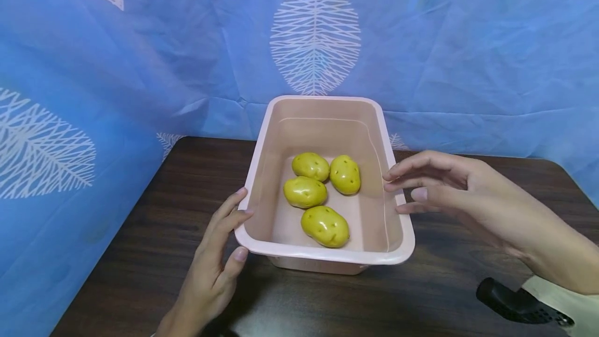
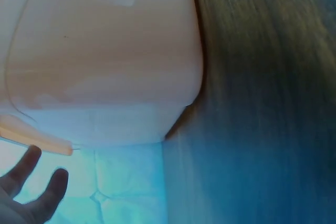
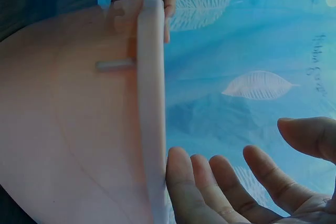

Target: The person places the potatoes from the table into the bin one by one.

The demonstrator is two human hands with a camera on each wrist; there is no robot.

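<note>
Several yellow-green potatoes [image 1: 325, 226] lie on the floor of a pale pink plastic bin [image 1: 327, 255], loosely grouped. At the bin's near left corner, my left hand [image 1: 210, 259] touches the rim with extended fingertips, thumb lower down beside the outer wall. My right hand [image 1: 468, 196] is at the right rim, its fingers spread and gently bent, holding nothing. In the right wrist view, the outermost finger of that hand [image 3: 231, 188] meets the rim's edge. The left wrist view has the bin's outer wall [image 2: 115, 51] close up, with two fingertips below the rim.
The bin stands on a dark wood-grain table [image 1: 187, 207]. Behind and to the left hangs a blue cloth [image 1: 187, 51] with white leaf prints. A black strap-like device [image 1: 510, 300] sits by the right sleeve [image 1: 561, 300].
</note>
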